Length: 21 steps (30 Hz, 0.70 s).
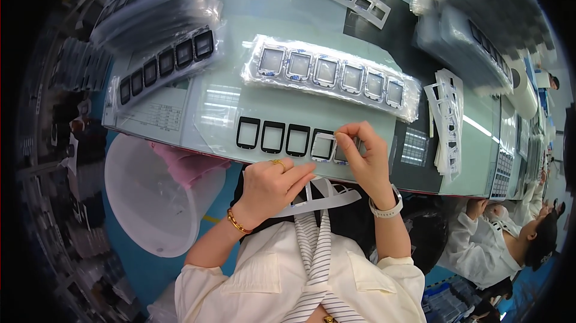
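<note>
Several black rectangular frames (273, 137) lie in a row along the near table edge. A white-rimmed liner frame (323, 147) overlaps the fourth black frame, slightly off its outline. At its upper right corner my right hand (364, 152) pinches with thumb and index finger, partly covering another frame to the right. My left hand (273, 185) rests at the table edge, fingers stretched toward the lower left corner of the white-rimmed frame. Below it, a cut white liner strip (324, 201) hangs over my lap; whether the left thumb touches it is hidden.
A clear plastic tray (332, 74) with a row of white-rimmed frames lies beyond. Stacked trays (162, 11) stand far left, more (465, 41) at right. Liner strips (446, 122) lie on the right. A white bin (153, 203) stands below left; a co-worker (498, 233) sits right.
</note>
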Each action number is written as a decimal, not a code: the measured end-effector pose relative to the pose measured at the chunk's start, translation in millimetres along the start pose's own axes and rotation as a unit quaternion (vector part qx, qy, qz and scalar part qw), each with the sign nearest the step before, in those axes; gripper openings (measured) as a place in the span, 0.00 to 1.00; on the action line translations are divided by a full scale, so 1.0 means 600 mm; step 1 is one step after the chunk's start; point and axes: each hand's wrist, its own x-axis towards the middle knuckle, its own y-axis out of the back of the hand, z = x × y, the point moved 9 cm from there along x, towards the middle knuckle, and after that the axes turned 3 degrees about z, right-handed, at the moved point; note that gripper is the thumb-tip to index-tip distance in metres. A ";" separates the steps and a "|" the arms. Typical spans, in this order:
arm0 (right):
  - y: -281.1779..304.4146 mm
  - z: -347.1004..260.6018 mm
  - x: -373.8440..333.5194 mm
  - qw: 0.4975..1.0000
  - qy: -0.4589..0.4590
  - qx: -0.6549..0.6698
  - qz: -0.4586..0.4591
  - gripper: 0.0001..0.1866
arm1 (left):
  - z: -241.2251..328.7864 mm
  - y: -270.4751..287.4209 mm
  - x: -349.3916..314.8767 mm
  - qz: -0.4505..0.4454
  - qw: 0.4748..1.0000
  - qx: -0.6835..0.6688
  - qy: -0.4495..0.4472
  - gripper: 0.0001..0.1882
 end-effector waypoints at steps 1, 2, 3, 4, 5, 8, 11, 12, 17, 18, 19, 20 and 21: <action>0.000 -0.003 0.001 1.000 0.010 -0.009 0.001 0.05 | 0.000 -0.001 0.001 -0.001 1.000 -0.001 0.000 0.08; 0.000 -0.002 0.002 1.000 0.009 -0.010 0.002 0.05 | 0.000 -0.001 0.002 -0.004 1.000 0.002 0.003 0.08; 0.000 0.000 0.002 1.000 0.005 -0.013 0.002 0.05 | 0.000 -0.002 0.002 -0.007 1.000 0.005 0.005 0.08; 0.000 0.002 0.002 1.000 0.001 -0.016 0.002 0.05 | -0.001 -0.003 0.002 -0.008 1.000 0.004 0.006 0.08; -0.001 0.001 0.002 1.000 0.000 -0.016 0.002 0.05 | -0.001 -0.004 0.002 -0.009 1.000 0.008 0.004 0.08; 0.000 -0.005 0.002 1.000 0.014 -0.023 0.008 0.04 | -0.001 -0.004 0.002 -0.009 1.000 0.006 0.000 0.08; -0.001 -0.003 0.002 1.000 0.005 -0.024 0.004 0.04 | -0.001 -0.004 0.001 -0.010 1.000 0.002 -0.004 0.08; 0.000 -0.007 0.003 0.999 0.016 -0.028 0.006 0.04 | 0.000 -0.005 0.001 -0.011 1.000 0.003 -0.005 0.08; -0.002 -0.006 0.002 0.999 0.017 -0.034 0.006 0.04 | 0.000 -0.005 0.001 -0.010 1.000 0.004 -0.005 0.08; -0.002 -0.008 0.002 0.999 0.025 -0.038 0.008 0.04 | 0.000 -0.005 0.000 -0.010 1.000 0.008 -0.005 0.07; -0.001 -0.010 0.002 0.999 0.032 -0.043 0.010 0.03 | 0.000 -0.006 0.000 -0.010 1.000 0.008 -0.005 0.07; -0.001 -0.010 0.003 0.999 0.032 -0.043 0.010 0.03 | 0.000 -0.005 0.000 -0.007 1.000 0.006 -0.007 0.08; -0.001 -0.010 0.003 0.998 0.032 -0.044 0.008 0.03 | 0.001 -0.005 0.000 -0.003 1.000 0.004 -0.008 0.08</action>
